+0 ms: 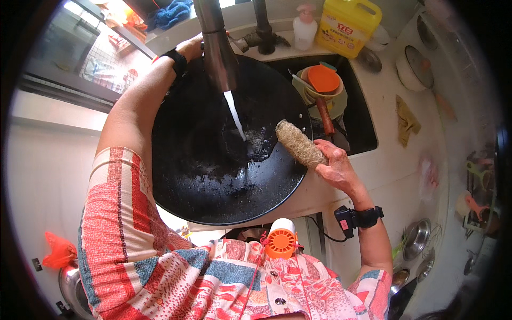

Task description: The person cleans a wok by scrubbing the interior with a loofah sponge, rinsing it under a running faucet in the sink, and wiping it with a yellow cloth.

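Observation:
A large black wok (192,132) lies tilted over the sink in front of me. A stream of water (235,116) runs into it from a metal faucet (224,68). My right hand (338,166) grips the near end of a loofah scrubber (300,144), whose far end is over the wok's right side. My left hand (191,47) reaches past the wok's far left rim, beside the faucet. Its fingers are hidden behind the spout, so what they hold cannot be told. Water pools near the wok's middle, and droplets cover its near wall.
Right of the wok, the black sink basin (366,124) holds stacked bowls, an orange bowl (323,78) and a brown handle (325,116). Behind stand a pump bottle (305,32) and a yellow detergent jug (348,28). A brown cloth (406,120) and lidded pot (412,70) are farther right.

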`<state>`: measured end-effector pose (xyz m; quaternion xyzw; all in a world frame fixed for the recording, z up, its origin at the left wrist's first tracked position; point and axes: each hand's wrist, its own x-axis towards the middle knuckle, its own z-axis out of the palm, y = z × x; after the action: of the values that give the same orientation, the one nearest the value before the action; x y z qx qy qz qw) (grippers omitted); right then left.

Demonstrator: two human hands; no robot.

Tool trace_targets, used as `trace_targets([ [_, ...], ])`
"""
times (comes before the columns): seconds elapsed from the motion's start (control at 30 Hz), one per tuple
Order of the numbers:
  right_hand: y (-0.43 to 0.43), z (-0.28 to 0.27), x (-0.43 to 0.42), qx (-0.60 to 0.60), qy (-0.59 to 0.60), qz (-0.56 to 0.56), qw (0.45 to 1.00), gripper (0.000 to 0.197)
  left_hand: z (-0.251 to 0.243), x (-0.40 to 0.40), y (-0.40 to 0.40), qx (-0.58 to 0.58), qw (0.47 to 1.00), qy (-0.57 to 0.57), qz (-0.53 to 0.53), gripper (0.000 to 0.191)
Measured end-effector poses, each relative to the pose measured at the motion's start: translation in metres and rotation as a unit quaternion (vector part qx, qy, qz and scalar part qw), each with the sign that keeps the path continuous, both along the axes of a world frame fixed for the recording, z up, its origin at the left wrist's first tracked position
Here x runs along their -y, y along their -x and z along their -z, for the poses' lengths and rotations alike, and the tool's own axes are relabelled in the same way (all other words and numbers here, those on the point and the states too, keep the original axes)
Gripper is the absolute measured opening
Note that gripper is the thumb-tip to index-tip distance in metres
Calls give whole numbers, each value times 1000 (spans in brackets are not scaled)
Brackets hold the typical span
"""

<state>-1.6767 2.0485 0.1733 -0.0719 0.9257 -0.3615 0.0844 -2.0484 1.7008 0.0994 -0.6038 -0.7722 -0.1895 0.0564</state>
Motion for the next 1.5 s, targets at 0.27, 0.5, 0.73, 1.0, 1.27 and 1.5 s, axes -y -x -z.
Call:
trace_targets([
  [0.27,-2,6,-6,10,-1,-3,1000,38,10,-9,3,264,954,-131,53,36],
  [0.5,-1,-2,0,18,15,2,1000,37,29,4,5,458,870,-178,-50,34],
  [0.73,0,3,-3,-4,0,-7,1000,36,-1,-23,-14,390,902,-177,-61,33],
  [1.0,4,-4,5,14,6,-11,1000,37,-11,-38,-4,464,863,-190,-54,34],
  [1.27,4,-4,7,6,-6,-16,1000,37,-48,-21,-23,370,911,-157,-87,32],
  [1.5,7,-19,12,-38,-61,-18,997,35,-147,8,-142,544,829,-70,-108,32],
])
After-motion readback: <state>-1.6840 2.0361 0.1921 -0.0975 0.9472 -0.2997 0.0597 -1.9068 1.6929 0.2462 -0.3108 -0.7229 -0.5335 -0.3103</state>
